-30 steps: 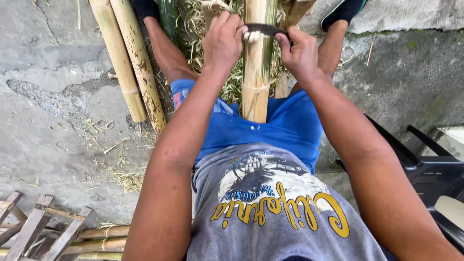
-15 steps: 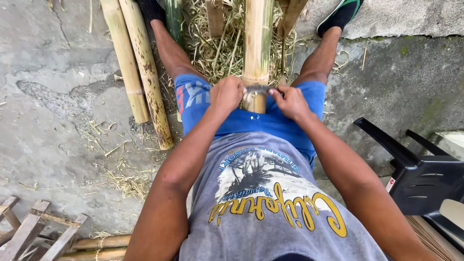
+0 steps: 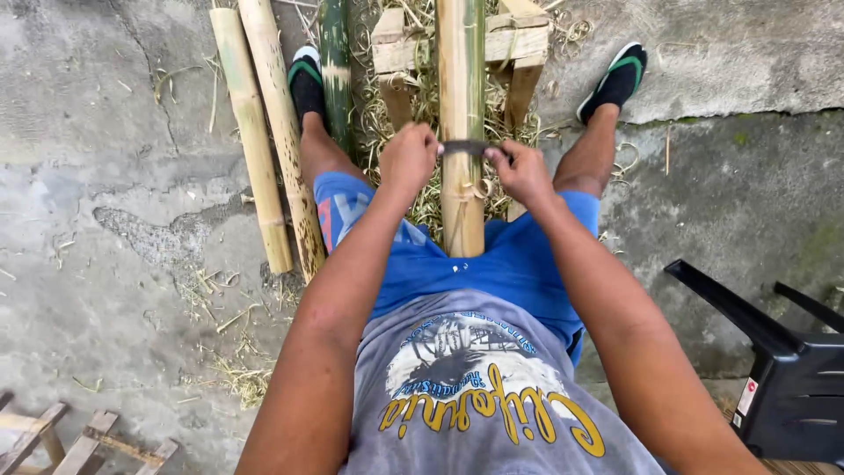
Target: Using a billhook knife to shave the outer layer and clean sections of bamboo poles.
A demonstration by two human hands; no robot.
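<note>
Left hand: the left hand (image 3: 407, 160) is closed in a fist around the left end of a dark flat blade (image 3: 463, 147), just on the left side of the bamboo pole (image 3: 462, 114).
Right hand: the right hand (image 3: 520, 171) is closed around the right end of the same blade, on the right side of the pole; the fingers are curled in.
Blade: it lies across the pole, touching its upper face, between the two fists. Only the short middle part shows; the ends are hidden inside the hands.
Bamboo pole: it is yellow-green and runs from the top edge of the ground down to the person's lap, between the legs. Its near end rests against the blue shorts (image 3: 492, 264). Farther up it lies on a small wooden support (image 3: 514, 44).
Shavings: thin dry shavings (image 3: 413, 132) lie on the concrete ground (image 3: 114, 264) under and around the pole.
Other poles: two pale bamboo poles (image 3: 264, 132) lie side by side on the ground at the left of the left leg; one dark green pole (image 3: 336, 70) is just beside the left foot.
Chair: a black plastic chair (image 3: 782, 369) stands at the right edge.
Frame: a small wooden frame (image 3: 70, 444) is in the lower left corner.
</note>
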